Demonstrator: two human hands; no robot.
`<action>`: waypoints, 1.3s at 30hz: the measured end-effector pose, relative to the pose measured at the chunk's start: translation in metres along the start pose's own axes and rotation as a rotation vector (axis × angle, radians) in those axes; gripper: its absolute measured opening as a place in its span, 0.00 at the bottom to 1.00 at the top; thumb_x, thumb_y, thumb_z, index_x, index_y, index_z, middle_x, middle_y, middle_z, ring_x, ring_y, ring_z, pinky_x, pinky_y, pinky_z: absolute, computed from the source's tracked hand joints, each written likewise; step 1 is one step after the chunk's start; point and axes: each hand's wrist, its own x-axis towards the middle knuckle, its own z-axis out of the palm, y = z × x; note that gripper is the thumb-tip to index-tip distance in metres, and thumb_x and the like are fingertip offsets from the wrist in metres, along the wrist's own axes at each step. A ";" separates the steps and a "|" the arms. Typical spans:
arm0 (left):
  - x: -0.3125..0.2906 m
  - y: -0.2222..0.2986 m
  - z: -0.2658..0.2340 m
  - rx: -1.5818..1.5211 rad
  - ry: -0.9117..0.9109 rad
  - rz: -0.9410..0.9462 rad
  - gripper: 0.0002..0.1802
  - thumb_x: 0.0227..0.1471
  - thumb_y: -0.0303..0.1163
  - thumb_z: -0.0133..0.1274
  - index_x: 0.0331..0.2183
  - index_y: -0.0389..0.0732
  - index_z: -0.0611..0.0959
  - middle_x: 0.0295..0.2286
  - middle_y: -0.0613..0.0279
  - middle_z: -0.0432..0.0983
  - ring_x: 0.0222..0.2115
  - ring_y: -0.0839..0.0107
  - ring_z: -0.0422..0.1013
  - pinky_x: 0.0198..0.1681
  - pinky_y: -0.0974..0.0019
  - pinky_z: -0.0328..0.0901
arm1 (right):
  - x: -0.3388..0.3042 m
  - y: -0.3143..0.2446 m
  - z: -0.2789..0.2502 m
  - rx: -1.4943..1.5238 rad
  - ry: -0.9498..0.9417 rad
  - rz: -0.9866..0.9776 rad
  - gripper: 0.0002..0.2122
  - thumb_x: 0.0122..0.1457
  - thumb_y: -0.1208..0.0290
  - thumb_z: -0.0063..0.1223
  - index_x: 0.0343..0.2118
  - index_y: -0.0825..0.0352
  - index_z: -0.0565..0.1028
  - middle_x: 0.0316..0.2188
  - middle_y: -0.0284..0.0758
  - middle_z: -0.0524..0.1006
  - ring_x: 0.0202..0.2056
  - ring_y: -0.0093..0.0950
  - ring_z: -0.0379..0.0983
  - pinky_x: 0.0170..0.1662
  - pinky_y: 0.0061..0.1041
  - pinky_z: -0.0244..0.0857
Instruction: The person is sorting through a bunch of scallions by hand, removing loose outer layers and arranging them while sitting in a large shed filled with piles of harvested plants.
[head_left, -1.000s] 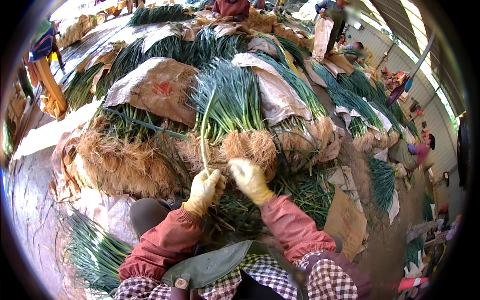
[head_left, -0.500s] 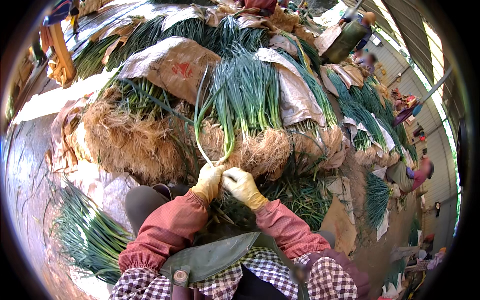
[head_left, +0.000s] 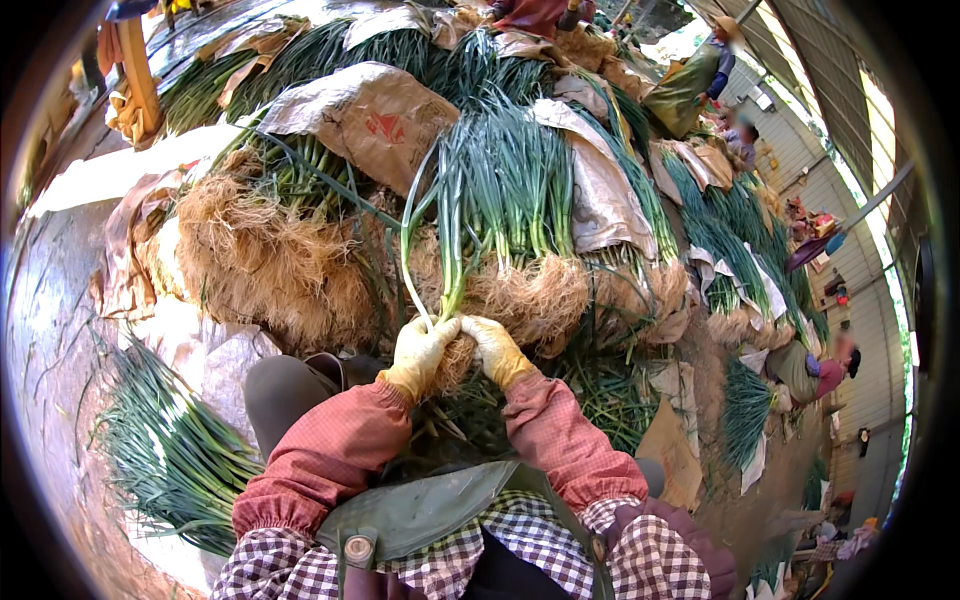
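Note:
Yellow-gloved, my left hand is closed round the white lower stems of a few green onions. Their green leaves point away from me, and one pale stem bends out to the left. My right hand, in a matching glove, is closed at the base of the same stems, its fingertips meeting the left hand's. A tuft of tan roots hangs between the two hands. Just beyond them lies a thick stack of green onions with its root ends toward me.
Brown sacking covers part of the stack. More green onions lie at my left, and loose leaves litter the ground at my right. A cardboard piece lies beside them. Other people work among piles on the right.
The roots now show between my hands, hanging toward me. My right hand has shifted slightly right and up, its fingers now against the stem base. The view has moved slightly.

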 end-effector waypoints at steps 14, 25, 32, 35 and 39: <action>-0.011 0.021 0.035 -0.412 -0.399 -0.246 0.13 0.51 0.34 0.49 0.36 0.35 0.75 0.27 0.60 0.74 0.24 0.71 0.71 0.26 0.69 0.69 | -0.008 -0.071 -0.016 0.110 -0.240 -0.015 0.13 0.58 0.64 0.45 0.38 0.70 0.72 0.26 0.31 0.74 0.26 0.20 0.70 0.27 0.13 0.65; 0.007 -0.017 0.022 -0.085 -0.024 -0.029 0.07 0.52 0.30 0.48 0.30 0.35 0.74 0.23 0.61 0.74 0.20 0.75 0.69 0.24 0.73 0.67 | -0.079 -0.048 -0.026 -0.091 0.259 -0.348 0.10 0.58 0.66 0.46 0.32 0.68 0.74 0.22 0.29 0.73 0.18 0.12 0.59 0.16 0.09 0.50; 0.005 -0.021 0.023 0.197 0.029 0.081 0.06 0.49 0.26 0.51 0.29 0.34 0.74 0.20 0.61 0.73 0.20 0.74 0.69 0.24 0.72 0.66 | -0.194 0.048 -0.229 -0.787 1.318 -0.080 0.18 0.48 0.67 0.55 0.40 0.72 0.70 0.31 0.40 0.73 0.29 0.25 0.68 0.32 0.23 0.64; -0.006 -0.018 0.021 0.359 0.053 0.096 0.06 0.47 0.27 0.54 0.28 0.35 0.75 0.19 0.66 0.71 0.18 0.78 0.66 0.21 0.75 0.62 | -0.139 -0.002 -0.135 -1.013 0.870 -0.279 0.25 0.43 0.64 0.59 0.45 0.69 0.69 0.43 0.45 0.69 0.41 0.38 0.67 0.47 0.32 0.60; -0.010 -0.015 0.014 0.502 0.076 0.134 0.06 0.46 0.26 0.55 0.29 0.35 0.76 0.18 0.68 0.70 0.17 0.81 0.64 0.20 0.76 0.60 | -0.041 -0.091 -0.002 -0.823 0.256 -0.456 0.36 0.47 0.64 0.58 0.57 0.63 0.52 0.54 0.43 0.60 0.27 0.25 0.71 0.34 0.21 0.67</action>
